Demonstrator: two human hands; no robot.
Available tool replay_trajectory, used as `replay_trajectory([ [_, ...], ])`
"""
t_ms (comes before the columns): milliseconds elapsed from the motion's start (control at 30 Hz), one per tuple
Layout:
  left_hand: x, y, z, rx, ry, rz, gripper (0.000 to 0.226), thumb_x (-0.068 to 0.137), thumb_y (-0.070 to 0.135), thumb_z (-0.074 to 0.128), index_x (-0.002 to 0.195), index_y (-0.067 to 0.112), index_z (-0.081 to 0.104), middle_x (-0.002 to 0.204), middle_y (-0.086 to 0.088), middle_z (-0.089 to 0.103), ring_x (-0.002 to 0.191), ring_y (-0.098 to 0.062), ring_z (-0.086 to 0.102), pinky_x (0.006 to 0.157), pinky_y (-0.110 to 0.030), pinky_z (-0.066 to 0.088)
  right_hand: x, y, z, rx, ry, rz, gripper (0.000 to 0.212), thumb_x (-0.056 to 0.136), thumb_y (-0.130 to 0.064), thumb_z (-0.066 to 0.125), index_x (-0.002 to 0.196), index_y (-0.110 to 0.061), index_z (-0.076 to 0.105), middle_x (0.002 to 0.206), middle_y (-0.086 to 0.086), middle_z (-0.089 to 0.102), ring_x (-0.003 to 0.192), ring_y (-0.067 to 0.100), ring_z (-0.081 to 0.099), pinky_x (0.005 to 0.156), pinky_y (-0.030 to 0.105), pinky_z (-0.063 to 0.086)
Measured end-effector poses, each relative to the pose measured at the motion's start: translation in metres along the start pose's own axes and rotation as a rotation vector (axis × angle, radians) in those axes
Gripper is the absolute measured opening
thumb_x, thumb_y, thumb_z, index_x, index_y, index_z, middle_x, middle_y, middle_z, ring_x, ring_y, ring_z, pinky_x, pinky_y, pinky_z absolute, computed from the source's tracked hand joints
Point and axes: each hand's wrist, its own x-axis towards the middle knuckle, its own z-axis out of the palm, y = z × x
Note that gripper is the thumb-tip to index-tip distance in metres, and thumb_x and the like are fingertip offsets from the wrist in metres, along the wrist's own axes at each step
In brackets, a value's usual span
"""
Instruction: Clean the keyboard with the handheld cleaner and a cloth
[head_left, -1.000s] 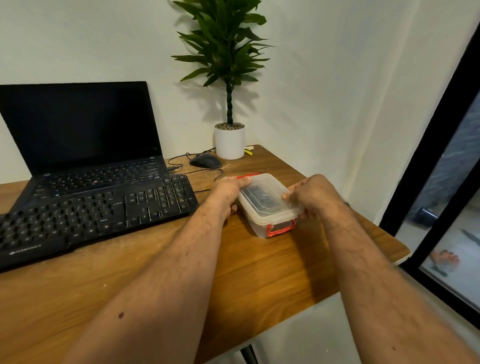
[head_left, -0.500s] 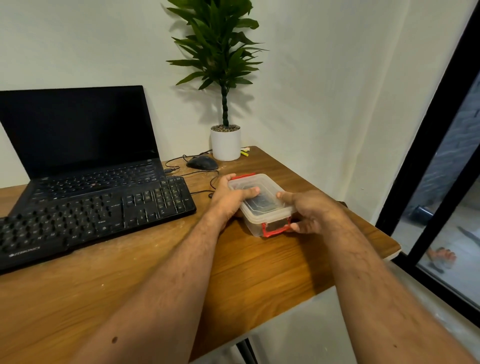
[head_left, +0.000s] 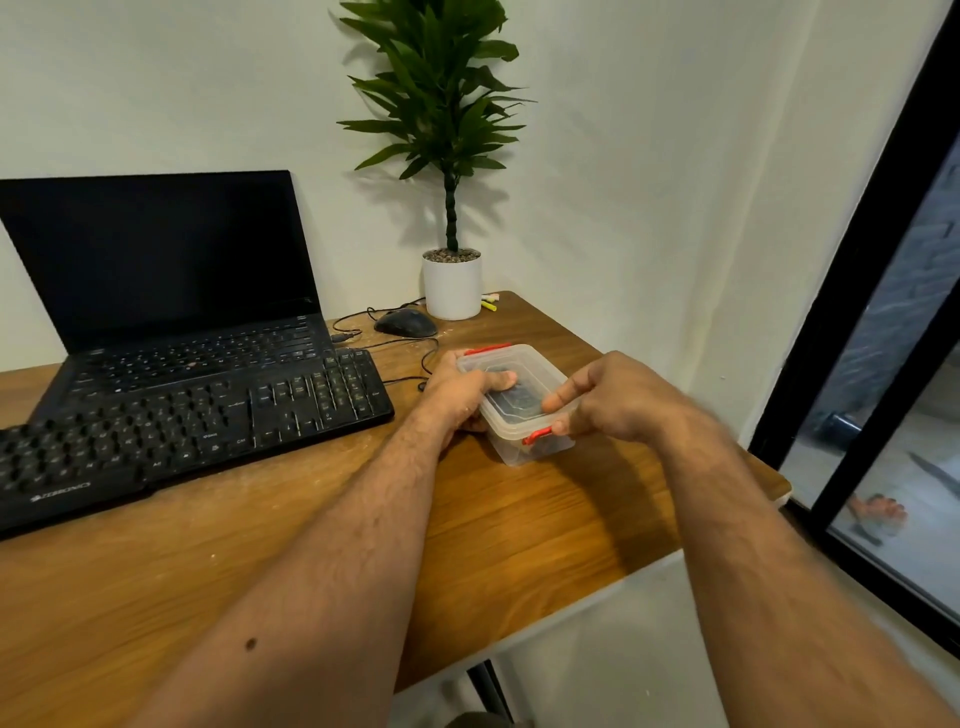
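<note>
Since half a second ago, right hand (head_left: 618, 397) has shifted: fingertips now hooked at the near red latch (head_left: 537, 435) of the clear lidded box (head_left: 519, 395), thumb on the lid rim above it, curled in a pinch. Left hand (head_left: 462, 387) clamps the box's far-left side, thumb pressed flat across the lid, fingers wrapped down the wall (bracing it, by the look).

Reading: latch is being worked loose; lid not off yet. Second red latch (head_left: 487, 349) at the box's back end looks down as well. Dark shape shows through the lid, likely the handheld cleaner, though I cannot tell for certain. No cloth seen outside the box.

Keyboard (head_left: 182, 431) lies left of the box, close to it, untouched, dusty desk (head_left: 519, 525) beneath. Laptop (head_left: 171, 291) behind the keyboard; mouse (head_left: 405, 323) and potted plant (head_left: 451, 208) beyond the box. Cleaning proper not yet begun.
</note>
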Motion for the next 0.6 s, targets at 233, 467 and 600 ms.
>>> replay_trajectory([
  [233, -0.008, -0.003, 0.0, -0.03, 0.019, 0.027, 0.075, 0.078, 0.035, 0.085, 0.14, 0.024, 0.043, 0.117, -0.004, 0.067, 0.095, -0.023, 0.072, 0.077, -0.044, 0.063, -0.008, 0.001, 0.003, -0.001, 0.035, 0.011, 0.005, 0.081, -0.016, 0.082, 0.081, -0.019, 0.079, 0.087, -0.007, 0.073, 0.091, 0.01, 0.066, 0.078, 0.029, 0.057],
  [467, -0.047, -0.006, -0.028, 0.242, 0.332, 0.24, 0.077, 0.095, 0.061, 0.053, 0.157, 0.027, 0.023, 0.138, -0.005, 0.057, 0.067, -0.014, 0.069, 0.062, -0.032, 0.061, -0.026, -0.027, 0.029, -0.3, 0.379, -0.29, 0.041, 0.087, -0.04, 0.073, 0.127, -0.03, 0.067, 0.149, 0.0, 0.046, 0.136, 0.019, 0.039, 0.112, 0.04, 0.036],
  [600, -0.077, -0.013, -0.072, 0.549, 0.539, 0.509, 0.065, 0.096, 0.063, 0.047, 0.149, 0.027, 0.039, 0.126, 0.003, 0.062, 0.108, -0.016, 0.062, 0.096, -0.043, 0.054, -0.033, -0.052, 0.069, -0.386, 0.292, -0.469, 0.044, 0.097, -0.044, 0.059, 0.137, -0.028, 0.059, 0.16, 0.002, 0.029, 0.148, 0.021, 0.021, 0.119, 0.041, 0.022],
])
